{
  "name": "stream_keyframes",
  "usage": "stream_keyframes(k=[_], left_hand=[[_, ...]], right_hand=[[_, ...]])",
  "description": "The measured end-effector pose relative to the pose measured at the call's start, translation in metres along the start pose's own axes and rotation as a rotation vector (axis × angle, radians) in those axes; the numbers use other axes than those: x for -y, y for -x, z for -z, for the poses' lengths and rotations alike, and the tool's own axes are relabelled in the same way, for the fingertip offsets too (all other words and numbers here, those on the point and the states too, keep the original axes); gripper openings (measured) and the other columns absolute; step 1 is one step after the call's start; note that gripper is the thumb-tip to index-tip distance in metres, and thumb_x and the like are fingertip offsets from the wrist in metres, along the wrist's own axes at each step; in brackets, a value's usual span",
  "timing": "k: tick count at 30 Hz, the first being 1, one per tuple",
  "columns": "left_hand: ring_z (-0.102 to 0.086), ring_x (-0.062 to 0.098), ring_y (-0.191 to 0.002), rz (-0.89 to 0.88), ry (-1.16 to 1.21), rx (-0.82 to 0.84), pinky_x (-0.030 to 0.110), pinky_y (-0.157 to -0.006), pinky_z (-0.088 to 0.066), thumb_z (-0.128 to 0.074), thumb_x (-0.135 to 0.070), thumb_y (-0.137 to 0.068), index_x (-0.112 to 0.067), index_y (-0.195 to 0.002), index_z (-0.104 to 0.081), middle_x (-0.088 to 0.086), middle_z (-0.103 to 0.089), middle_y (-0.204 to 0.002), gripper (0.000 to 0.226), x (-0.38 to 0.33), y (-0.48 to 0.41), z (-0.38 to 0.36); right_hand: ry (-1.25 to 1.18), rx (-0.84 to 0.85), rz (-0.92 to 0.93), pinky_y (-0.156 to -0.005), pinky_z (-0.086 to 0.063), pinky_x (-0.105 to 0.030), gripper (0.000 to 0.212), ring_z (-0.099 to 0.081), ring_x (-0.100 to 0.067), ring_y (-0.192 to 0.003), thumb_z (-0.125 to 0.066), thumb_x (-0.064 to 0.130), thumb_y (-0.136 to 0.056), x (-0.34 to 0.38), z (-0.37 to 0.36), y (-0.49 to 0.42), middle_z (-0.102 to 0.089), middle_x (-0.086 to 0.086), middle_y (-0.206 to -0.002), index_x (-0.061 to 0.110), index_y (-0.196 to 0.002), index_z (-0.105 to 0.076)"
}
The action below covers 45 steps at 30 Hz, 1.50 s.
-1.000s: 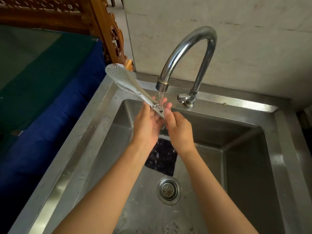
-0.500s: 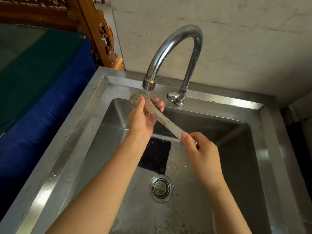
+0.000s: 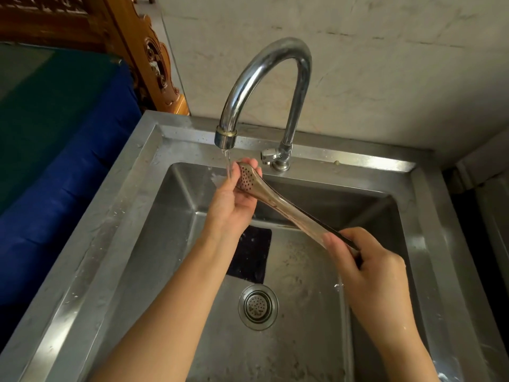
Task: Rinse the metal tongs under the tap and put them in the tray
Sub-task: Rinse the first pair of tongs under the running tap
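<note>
While a thin stream runs from the tap [image 3: 264,67], I keep the metal tongs [image 3: 278,205] above the steel sink [image 3: 344,158]. My left grip [image 3: 234,199] holds the perforated head at the water, and my right grip [image 3: 369,266] pinches the handle end. Rinsing seems underway. Traying remains; no tray is visible. In the basin, a dark square pad [image 3: 250,255] lies beside the drain strainer [image 3: 258,307].

Both bare forearms reach in from the near edge, the left from about 7 o'clock, the right from 5 o'clock. The left hand [image 3: 230,201] sits higher, toward 12 o'clock, palm turned to the right, its fingers curled round the head of the tongs [image 3: 278,201]. The right hand [image 3: 371,274] lies at 4 o'clock from the left one, knuckles up, thumb and fingers pinching the handle end.
</note>
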<state>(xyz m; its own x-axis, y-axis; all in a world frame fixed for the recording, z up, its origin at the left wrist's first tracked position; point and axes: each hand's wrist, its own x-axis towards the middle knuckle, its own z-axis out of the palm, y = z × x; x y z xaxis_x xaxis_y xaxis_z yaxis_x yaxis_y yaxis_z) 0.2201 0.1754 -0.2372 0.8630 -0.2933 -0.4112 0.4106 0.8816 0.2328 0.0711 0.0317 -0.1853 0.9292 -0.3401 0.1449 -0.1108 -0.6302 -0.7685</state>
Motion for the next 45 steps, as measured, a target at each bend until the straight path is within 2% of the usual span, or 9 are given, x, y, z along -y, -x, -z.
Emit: stream_keyframes(k=[4, 8, 14, 18, 22, 30, 37, 42, 45], left_hand=[[-0.072, 0.015, -0.080, -0.082, -0.415, -0.016, 0.027, -0.067, -0.057, -0.054, -0.013, -0.090, -0.011, -0.067, -0.076, 0.005, -0.074, -0.077, 0.032, -0.024, 0.015, 0.009], [-0.072, 0.017, -0.082, -0.235, -0.812, -0.111, 0.027, -0.064, -0.058, -0.060, -0.019, -0.087, -0.009, -0.081, -0.066, 0.002, -0.074, -0.079, 0.013, -0.057, 0.032, 0.017], [-0.072, 0.022, -0.063, -0.339, -1.198, -0.186, 0.021, -0.050, -0.055, -0.067, -0.037, -0.069, -0.016, -0.086, -0.068, 0.003, -0.075, -0.079, 0.027, -0.098, 0.072, 0.043], [-0.066, 0.014, -0.050, -0.316, -1.124, -0.375, 0.020, -0.044, -0.050, -0.064, -0.026, -0.081, -0.012, -0.088, -0.064, 0.004, -0.070, -0.063, 0.016, -0.095, 0.090, 0.095], [-0.063, 0.012, -0.054, -0.254, -0.885, -0.524, 0.026, -0.061, -0.052, -0.056, -0.020, -0.089, -0.007, -0.085, -0.059, 0.007, -0.064, -0.070, 0.014, -0.070, 0.095, 0.132], [-0.060, 0.009, -0.057, -0.038, -0.243, -0.414, 0.019, -0.053, -0.053, -0.066, -0.031, -0.072, -0.009, -0.076, -0.071, 0.003, -0.066, -0.071, 0.023, -0.032, 0.073, 0.128], [-0.071, 0.027, -0.090, -0.089, -0.094, -0.180, 0.040, -0.075, -0.059, -0.065, -0.029, -0.078, -0.007, -0.097, -0.060, 0.013, -0.071, -0.091, 0.030, -0.024, 0.024, 0.066], [-0.070, 0.020, -0.083, -0.124, -0.146, -0.048, 0.042, -0.093, -0.051, -0.066, -0.027, -0.079, -0.010, -0.087, -0.062, 0.006, -0.067, -0.085, 0.019, -0.016, 0.010, 0.027], [-0.071, 0.017, -0.083, -0.207, -0.330, -0.027, 0.033, -0.081, -0.056, -0.062, -0.024, -0.081, -0.015, -0.095, -0.060, 0.003, -0.065, -0.093, 0.017, -0.012, 0.006, 0.011]], right_hand=[[-0.118, -0.066, -0.094, -0.035, -0.032, -0.012, 0.017, -0.049, -0.009, -0.044, -0.049, 0.051, -0.074, -0.002, -0.001, -0.008, -0.055, -0.001, -0.049, 0.035, -0.075, -0.056], [-0.244, -0.041, -0.206, -0.042, -0.038, -0.013, 0.025, -0.047, -0.004, -0.045, -0.053, 0.043, -0.084, -0.008, -0.020, -0.032, -0.057, 0.000, -0.057, 0.019, -0.082, -0.060], [-0.425, 0.109, -0.282, -0.046, -0.038, -0.015, 0.033, -0.044, 0.001, -0.044, -0.049, 0.034, -0.092, 0.002, -0.067, -0.081, -0.056, 0.003, -0.061, 0.002, -0.089, -0.057], [-0.442, 0.246, -0.124, -0.050, -0.042, -0.013, 0.018, -0.047, 0.002, -0.047, -0.049, 0.029, -0.094, 0.035, -0.099, -0.099, -0.055, 0.002, -0.065, 0.013, -0.093, -0.057], [-0.425, 0.408, 0.030, -0.065, -0.051, -0.031, 0.016, -0.060, -0.014, -0.064, -0.056, 0.024, -0.091, 0.057, -0.113, -0.096, -0.070, -0.012, -0.092, 0.014, -0.103, -0.058], [-0.365, 0.302, 0.206, -0.053, -0.047, -0.022, 0.008, -0.056, -0.011, -0.057, -0.056, 0.027, -0.090, 0.061, -0.099, -0.083, -0.067, -0.004, -0.077, 0.027, -0.097, -0.060], [-0.545, 0.150, -0.074, -0.065, -0.053, -0.014, 0.017, -0.066, -0.007, -0.072, -0.057, 0.018, -0.088, -0.014, -0.035, -0.077, -0.071, 0.003, -0.089, 0.025, -0.102, -0.065], [-0.359, 0.345, -0.209, -0.065, -0.052, -0.011, 0.022, -0.068, -0.008, -0.070, -0.062, 0.012, -0.085, -0.063, -0.036, -0.055, -0.071, -0.002, -0.077, 0.020, -0.106, -0.064], [-0.363, 0.416, -0.237, -0.066, -0.050, -0.015, 0.016, -0.065, -0.005, -0.068, -0.063, 0.011, -0.085, -0.077, -0.053, -0.040, -0.069, 0.001, -0.074, 0.018, -0.100, -0.066]])
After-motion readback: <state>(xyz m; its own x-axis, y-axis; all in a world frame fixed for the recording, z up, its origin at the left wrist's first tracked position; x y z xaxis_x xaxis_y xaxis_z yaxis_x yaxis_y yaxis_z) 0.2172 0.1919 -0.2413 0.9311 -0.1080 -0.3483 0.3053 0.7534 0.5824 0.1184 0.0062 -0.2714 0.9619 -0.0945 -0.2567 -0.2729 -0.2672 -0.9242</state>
